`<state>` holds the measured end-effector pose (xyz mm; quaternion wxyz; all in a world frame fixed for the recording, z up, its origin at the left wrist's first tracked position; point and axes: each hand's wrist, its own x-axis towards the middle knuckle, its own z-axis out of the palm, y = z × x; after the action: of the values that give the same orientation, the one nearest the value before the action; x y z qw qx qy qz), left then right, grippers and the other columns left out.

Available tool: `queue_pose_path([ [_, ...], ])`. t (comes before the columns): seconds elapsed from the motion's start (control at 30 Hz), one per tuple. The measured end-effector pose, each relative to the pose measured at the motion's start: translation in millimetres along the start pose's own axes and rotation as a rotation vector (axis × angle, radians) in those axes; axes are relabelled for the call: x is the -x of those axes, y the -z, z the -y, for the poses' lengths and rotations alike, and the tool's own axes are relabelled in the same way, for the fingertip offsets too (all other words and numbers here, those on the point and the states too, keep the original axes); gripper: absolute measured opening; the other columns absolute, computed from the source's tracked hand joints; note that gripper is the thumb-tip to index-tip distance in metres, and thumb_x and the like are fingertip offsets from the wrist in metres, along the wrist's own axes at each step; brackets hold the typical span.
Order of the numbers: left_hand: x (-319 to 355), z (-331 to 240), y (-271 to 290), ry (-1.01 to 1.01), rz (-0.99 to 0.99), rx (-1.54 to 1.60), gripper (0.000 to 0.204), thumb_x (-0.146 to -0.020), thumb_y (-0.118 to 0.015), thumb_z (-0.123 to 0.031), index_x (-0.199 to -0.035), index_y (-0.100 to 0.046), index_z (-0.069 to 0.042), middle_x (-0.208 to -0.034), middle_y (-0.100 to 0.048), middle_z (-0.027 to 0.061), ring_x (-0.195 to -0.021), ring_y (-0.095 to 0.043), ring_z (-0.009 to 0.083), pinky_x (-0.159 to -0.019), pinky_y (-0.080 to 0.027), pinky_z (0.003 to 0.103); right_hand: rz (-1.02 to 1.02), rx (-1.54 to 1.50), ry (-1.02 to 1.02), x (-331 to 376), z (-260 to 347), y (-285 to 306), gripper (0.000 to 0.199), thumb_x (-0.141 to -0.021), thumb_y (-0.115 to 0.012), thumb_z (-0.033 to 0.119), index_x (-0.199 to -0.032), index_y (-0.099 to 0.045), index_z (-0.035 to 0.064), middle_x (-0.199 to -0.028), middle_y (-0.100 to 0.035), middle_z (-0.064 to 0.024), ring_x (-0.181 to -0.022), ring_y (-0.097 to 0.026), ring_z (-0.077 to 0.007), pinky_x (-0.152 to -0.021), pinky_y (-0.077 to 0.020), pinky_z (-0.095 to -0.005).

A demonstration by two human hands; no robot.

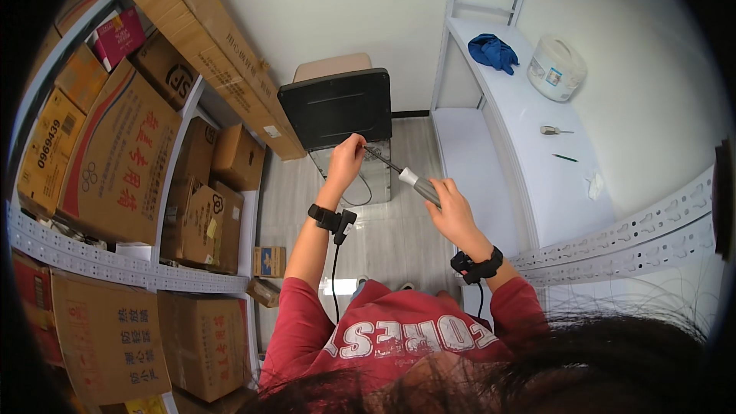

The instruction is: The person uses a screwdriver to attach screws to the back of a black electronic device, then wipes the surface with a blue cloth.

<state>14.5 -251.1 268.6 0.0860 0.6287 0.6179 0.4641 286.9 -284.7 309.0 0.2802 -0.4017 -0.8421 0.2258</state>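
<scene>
My right hand is wrapped round the grey handle of a screwdriver, whose dark shaft slants up and left. At the shaft's far end my left hand is closed in a pinch. Whether its fingers hold the tip or something small there cannot be made out. Just beyond my left hand stands a black panel with a raised rim, tilted upright. Behind it rises a beige rounded part, and under it is a grey box-like body. A thin dark cable loops below.
Shelves of cardboard boxes line the left, with a long carton leaning there. A white shelf on the right carries a blue cloth, a white tub, a short screwdriver and a dark pencil-like stick. Small boxes sit on the floor.
</scene>
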Motion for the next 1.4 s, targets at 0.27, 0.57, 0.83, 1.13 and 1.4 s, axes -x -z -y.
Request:
queue_pose_path([
  [0.27,-4,-12,-2,-0.145,0.043,-0.138,0.011,-0.078,-0.056,0.001,-0.088,-0.053,-0.003,-0.080,-0.061,0.0145,-0.073,-0.060,0.0343,-0.062,-0.047,0.040,0.043,0.031,-0.073,1,-4,9,0.040,-0.080,-0.062,0.012,-0.116,-0.051,-0.0028,-0.102,-0.053,-0.0186,-0.082,-0.059,-0.0381,-0.070,-0.0489,-0.0438],
  [0.57,-9,-10,-10,-0.193,0.099,-0.191,0.010,-0.079,-0.055,0.000,-0.088,-0.055,-0.003,-0.082,-0.062,0.0143,-0.078,-0.061,0.0345,-0.064,-0.049,0.041,0.044,0.058,-0.073,-2,-4,19,0.043,-0.078,-0.062,0.012,-0.118,-0.051,-0.0018,-0.101,-0.054,-0.0169,-0.081,-0.060,-0.0366,-0.069,-0.0495,-0.0432],
  [0.83,-13,-13,-19,-0.179,0.118,-0.183,0.011,-0.078,-0.056,0.000,-0.089,-0.056,-0.002,-0.083,-0.062,0.0156,-0.078,-0.060,0.0356,-0.065,-0.048,0.041,-0.037,0.067,-0.038,-4,-12,20,0.041,-0.077,-0.062,0.009,-0.115,-0.050,0.0008,-0.099,-0.054,-0.0155,-0.079,-0.060,-0.0364,-0.067,-0.0497,-0.0435],
  [1.13,4,18,-50,-0.117,0.148,-0.194,0.014,-0.077,-0.057,0.000,-0.090,-0.056,-0.004,-0.085,-0.062,0.0157,-0.080,-0.060,0.0368,-0.067,-0.048,0.042,-0.054,-0.055,-0.023,-12,-14,8,0.030,-0.076,-0.063,0.009,-0.104,-0.051,0.0042,-0.098,-0.056,-0.0130,-0.077,-0.060,-0.0351,-0.067,-0.0492,-0.0434],
  [1.4,-1,58,-65,-0.010,0.105,-0.020,0.012,-0.080,-0.055,0.003,-0.090,-0.055,-0.003,-0.077,-0.063,0.0161,-0.070,-0.064,0.0301,-0.060,-0.049,0.037,-0.132,-0.132,-0.026,-45,1,-9,0.024,-0.075,-0.065,0.007,-0.096,-0.055,0.0022,-0.091,-0.059,-0.0128,-0.073,-0.061,-0.0305,-0.062,-0.0492,-0.0365],
])
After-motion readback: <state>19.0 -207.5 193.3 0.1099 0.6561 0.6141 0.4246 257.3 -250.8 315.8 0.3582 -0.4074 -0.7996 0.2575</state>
